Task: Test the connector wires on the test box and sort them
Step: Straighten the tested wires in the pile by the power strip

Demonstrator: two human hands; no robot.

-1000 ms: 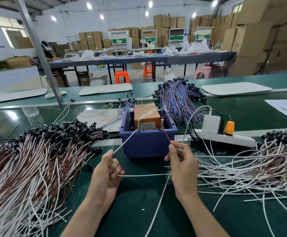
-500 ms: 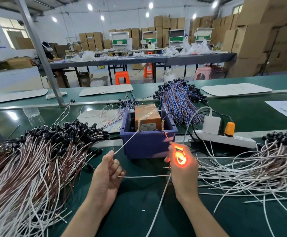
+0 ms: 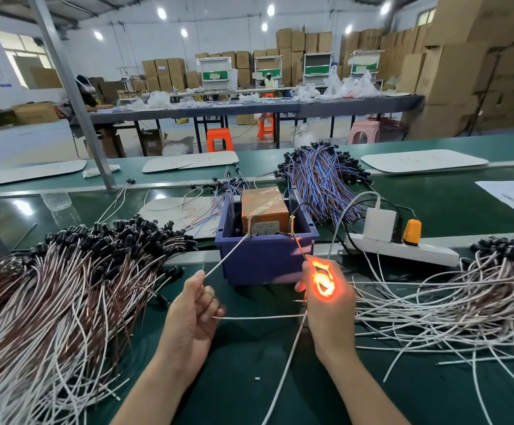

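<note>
Large wire heap [image 3: 65,302] lies left of the left hand [image 3: 191,314]. A looser heap [image 3: 448,302] spreads right of the right hand [image 3: 329,299]. Test box [image 3: 264,259] stands just beyond both hands. Left hand grips the white lead [image 3: 225,256], whose tip meets the box's left post. Right hand pinches the red lead [image 3: 300,248], with the lamp [image 3: 323,282] glowing inside curled fingers. Judged: this piece passes, sorting pending, many remain.
</note>
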